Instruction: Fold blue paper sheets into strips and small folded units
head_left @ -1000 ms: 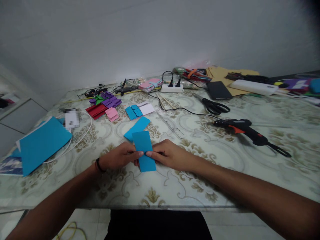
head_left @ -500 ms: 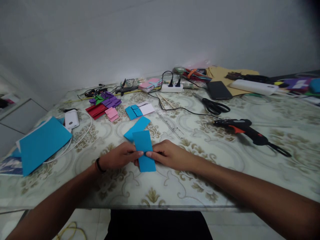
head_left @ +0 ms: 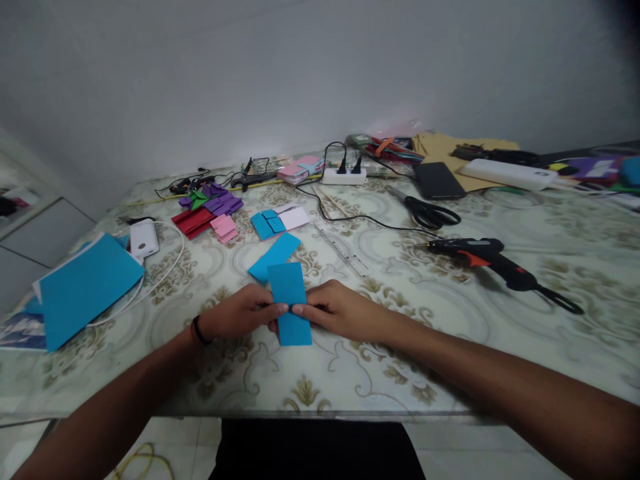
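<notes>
A blue paper strip stands upright in view, pinched at its middle by both hands above the patterned table. My left hand grips its left edge with the thumb on the front. On the right edge, my right hand holds it the same way, the two thumb tips nearly touching. The other fingers are partly hidden behind the paper. Just beyond it, another blue strip lies slanted on the table, and past that are folded blue pieces beside a white piece.
Blue sheets and a white power bank lie at left. Red, purple and pink folded papers sit at back left. Scissors, a black glue gun, a ruler and a power strip lie beyond and right.
The top of the held blue strip has shifted very slightly right and down. Both hands keep their grip in nearly the same place.
</notes>
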